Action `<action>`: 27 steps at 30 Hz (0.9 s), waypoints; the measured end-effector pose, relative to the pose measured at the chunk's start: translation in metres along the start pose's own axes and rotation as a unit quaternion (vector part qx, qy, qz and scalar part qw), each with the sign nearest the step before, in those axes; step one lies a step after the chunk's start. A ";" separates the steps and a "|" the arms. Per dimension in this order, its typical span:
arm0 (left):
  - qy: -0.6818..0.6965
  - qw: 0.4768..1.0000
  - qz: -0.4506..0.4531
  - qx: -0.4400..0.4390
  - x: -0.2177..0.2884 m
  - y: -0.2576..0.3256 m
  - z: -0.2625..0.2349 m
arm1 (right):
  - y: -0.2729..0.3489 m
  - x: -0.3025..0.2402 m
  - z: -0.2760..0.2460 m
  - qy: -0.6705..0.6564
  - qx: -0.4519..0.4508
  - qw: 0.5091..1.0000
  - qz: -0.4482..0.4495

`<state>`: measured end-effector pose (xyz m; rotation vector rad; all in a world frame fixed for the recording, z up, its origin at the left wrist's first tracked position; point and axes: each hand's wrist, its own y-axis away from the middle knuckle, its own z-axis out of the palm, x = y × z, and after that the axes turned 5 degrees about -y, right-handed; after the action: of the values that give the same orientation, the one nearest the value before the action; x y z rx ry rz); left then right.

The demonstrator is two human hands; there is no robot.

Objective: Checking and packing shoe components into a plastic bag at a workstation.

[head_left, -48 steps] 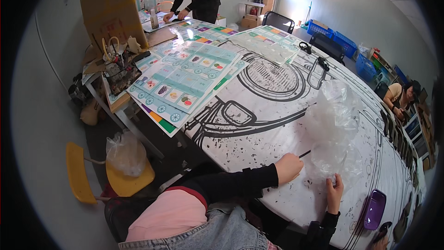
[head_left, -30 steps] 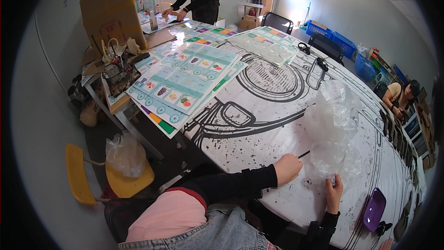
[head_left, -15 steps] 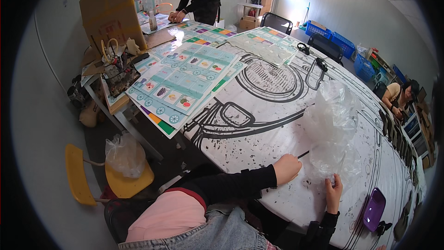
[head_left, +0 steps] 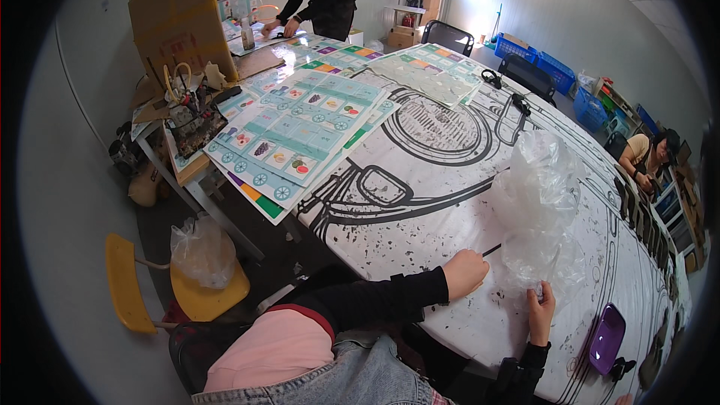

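My left hand is closed in a fist above the table, with a thin dark stick-like piece poking out beyond the fingers toward a plastic bag. What kind of tool it is, the frame does not tell. At the near edge of the crumpled clear plastic bag, my right hand pinches the film between thumb and fingers. The bag stands puffed up on a white table cover printed with thick black lines and strewn with small dark flecks.
A purple tray lies right of my right hand. Printed picture sheets are stacked at the far left, beside a cardboard box. A yellow chair holds another plastic bag. One person works at the far end, another at the right.
Both my hands and the plastic bag stay where they were. At the far end, the person's hands have moved apart over the sheets.
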<state>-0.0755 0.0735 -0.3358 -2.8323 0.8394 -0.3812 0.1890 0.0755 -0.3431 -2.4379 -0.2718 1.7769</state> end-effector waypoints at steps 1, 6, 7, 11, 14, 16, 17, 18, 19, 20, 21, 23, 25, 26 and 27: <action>0.001 1.000 0.000 0.001 0.000 0.000 0.000 | 0.000 0.000 0.000 0.000 0.000 1.000 0.000; 0.002 1.000 0.000 -0.004 0.000 0.000 -0.001 | 0.000 -0.002 0.000 0.020 0.004 1.000 0.005; 0.002 1.000 -0.002 -0.004 0.000 0.000 -0.002 | 0.000 -0.001 0.000 0.020 0.005 1.000 0.005; 0.004 1.000 0.001 -0.004 0.000 -0.001 0.000 | -0.001 0.005 -0.001 0.006 0.003 1.000 -0.005; 0.009 1.000 0.000 0.001 0.000 0.000 -0.001 | -0.001 0.004 -0.002 0.019 0.002 1.000 -0.006; 0.005 1.000 -0.002 -0.004 0.000 0.001 -0.002 | -0.001 0.002 -0.002 0.034 0.003 0.999 0.000; 0.005 1.000 -0.002 -0.004 0.000 0.001 -0.001 | 0.000 0.001 -0.001 0.027 0.003 1.000 -0.002; 0.005 1.000 -0.001 -0.001 0.000 0.001 -0.001 | 0.000 0.000 0.000 0.021 0.003 1.000 -0.005; 0.005 1.000 0.000 0.001 0.000 0.001 0.000 | 0.000 0.000 0.000 0.021 0.003 1.000 -0.005; 0.005 1.000 0.000 0.001 0.000 0.001 -0.001 | 0.000 0.000 0.000 0.019 0.003 1.000 0.001; 0.003 1.000 0.000 -0.001 0.000 0.001 -0.001 | 0.000 0.000 -0.001 0.018 0.003 1.000 0.008; 0.000 1.000 0.000 -0.004 0.000 0.001 0.000 | 0.000 0.001 0.000 0.004 0.001 1.000 0.000; 0.004 1.000 0.002 0.005 0.000 0.000 0.001 | 0.000 0.003 -0.001 -0.010 -0.002 1.000 -0.008; 0.004 1.000 0.002 0.005 0.000 0.000 0.001 | -0.001 0.003 -0.002 -0.002 -0.001 1.000 -0.004; 0.004 1.000 0.001 0.005 0.001 0.000 0.001 | -0.001 0.004 -0.002 0.005 0.000 1.000 0.001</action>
<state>-0.0747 0.0734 -0.3368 -2.8219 0.8383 -0.3955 0.1921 0.0771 -0.3459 -2.4471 -0.2696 1.7646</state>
